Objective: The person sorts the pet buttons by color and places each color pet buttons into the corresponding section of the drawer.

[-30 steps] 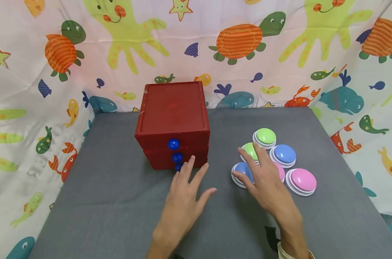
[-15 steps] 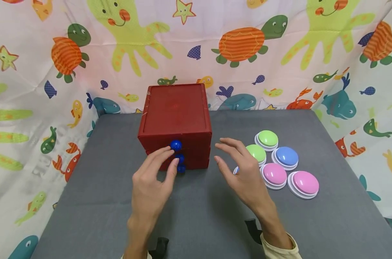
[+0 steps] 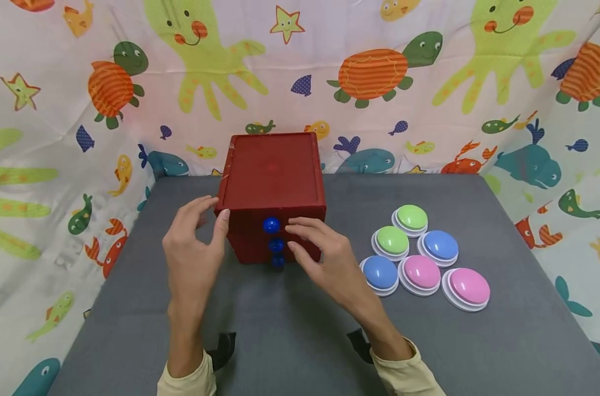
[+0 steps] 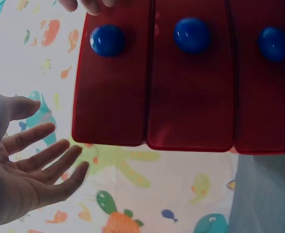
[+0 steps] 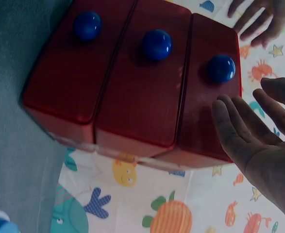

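Observation:
A dark red box of three stacked drawers (image 3: 272,170) stands on the grey table, each drawer front bearing a round blue knob. My left hand (image 3: 193,239) is raised at the box's front left corner, fingers spread and holding nothing. Just right of the top knob (image 3: 271,225), my right hand (image 3: 324,253) hovers before the drawer fronts, thumb and fingers parted. In the right wrist view the right hand (image 5: 259,141) is close to the top drawer, with nothing in its grasp. The left wrist view has the left hand (image 4: 40,170) apart from the box. All drawers look closed.
Right of the box sit several round push buttons on white bases, among them a green button (image 3: 392,240), a blue button (image 3: 380,272) and a pink button (image 3: 470,285). A cloth (image 3: 300,71) printed with sea animals hangs behind and along both sides of the grey table (image 3: 290,341).
My left hand has moved left from in front of the knobs to the box's left corner. My right hand has left the buttons and come left to the drawer fronts.

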Motion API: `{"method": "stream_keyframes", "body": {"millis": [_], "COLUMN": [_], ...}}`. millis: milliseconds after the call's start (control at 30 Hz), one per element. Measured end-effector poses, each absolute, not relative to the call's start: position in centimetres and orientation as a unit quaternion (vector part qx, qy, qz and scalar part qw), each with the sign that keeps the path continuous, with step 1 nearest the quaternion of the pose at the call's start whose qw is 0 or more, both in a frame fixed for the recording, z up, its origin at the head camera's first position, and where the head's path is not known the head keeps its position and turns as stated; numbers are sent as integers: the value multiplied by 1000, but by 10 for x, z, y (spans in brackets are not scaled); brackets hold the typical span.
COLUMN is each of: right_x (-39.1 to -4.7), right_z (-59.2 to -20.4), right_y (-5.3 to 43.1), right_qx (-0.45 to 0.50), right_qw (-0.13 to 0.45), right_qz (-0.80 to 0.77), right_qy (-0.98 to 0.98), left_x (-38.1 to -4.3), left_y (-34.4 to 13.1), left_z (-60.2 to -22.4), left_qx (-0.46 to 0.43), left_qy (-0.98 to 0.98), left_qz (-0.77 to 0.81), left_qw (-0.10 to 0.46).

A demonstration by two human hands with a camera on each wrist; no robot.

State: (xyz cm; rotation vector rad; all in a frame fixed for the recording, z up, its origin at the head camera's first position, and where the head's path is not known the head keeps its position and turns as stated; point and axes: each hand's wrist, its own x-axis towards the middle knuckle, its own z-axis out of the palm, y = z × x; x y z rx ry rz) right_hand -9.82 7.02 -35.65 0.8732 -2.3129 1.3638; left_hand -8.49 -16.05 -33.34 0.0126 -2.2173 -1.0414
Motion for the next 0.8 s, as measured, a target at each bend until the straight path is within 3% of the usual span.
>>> {"method": "stream_keyframes", "body": {"millis": [367,600,800], "right_x": [-106,-105,-103], "right_z": [-362,-368,-371], "right_y": [49,45,42], "right_qx": [313,305,310], "right_qw": [142,139,123], "right_qz": [492,509,502], "right_qy": [-799,-793,-798], "left_x": [-110,-118,-120], "left_y": [-178,-190,-195], "left_z": [-338,-338,-339], "left_qx": [60,60,86], "left_qy": [-850,-780,-725], "left_qz": [-455,-615,-681], "left_qw": [258,99,53]}}
